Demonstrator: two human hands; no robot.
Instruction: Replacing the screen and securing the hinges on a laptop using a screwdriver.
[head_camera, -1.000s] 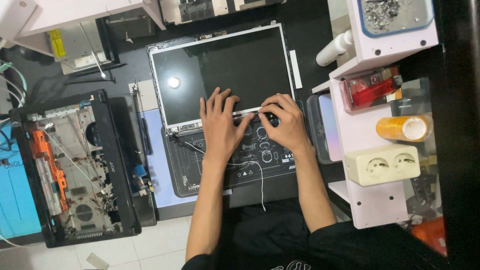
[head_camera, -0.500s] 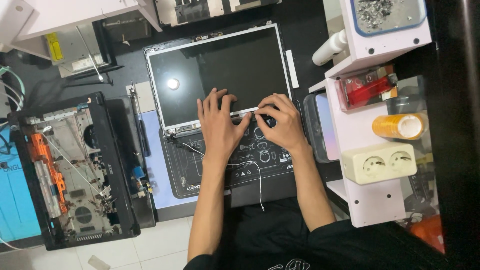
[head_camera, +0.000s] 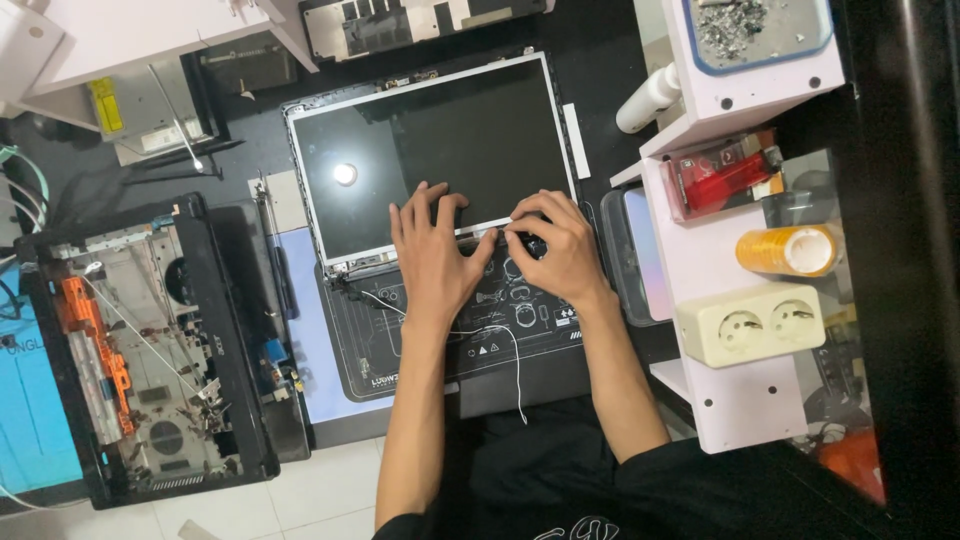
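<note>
Currently, your left hand (head_camera: 432, 255) lies flat with fingers spread, the fingertips resting on the lower edge of the screen panel (head_camera: 430, 150) and the palm over the dark work mat (head_camera: 450, 325). Your right hand (head_camera: 555, 245) is curled, its fingers pressed together at the panel's lower right edge; whether it pinches anything there cannot be determined. The panel lies face up on the bench (head_camera: 600, 40), its lower edge overlapping the top of the mat, with a bright light reflection near its left side. A thin white wire (head_camera: 515, 375) trails from under your left hand down past the mat's lower edge. To your left sits an opened laptop chassis (head_camera: 140, 350) with exposed internals. To your right, a white shelf (head_camera: 720, 270) carries a double socket (head_camera: 765, 322), a roll of yellow tape (head_camera: 788, 250) and a red item in a clear case (head_camera: 722, 178).
</note>
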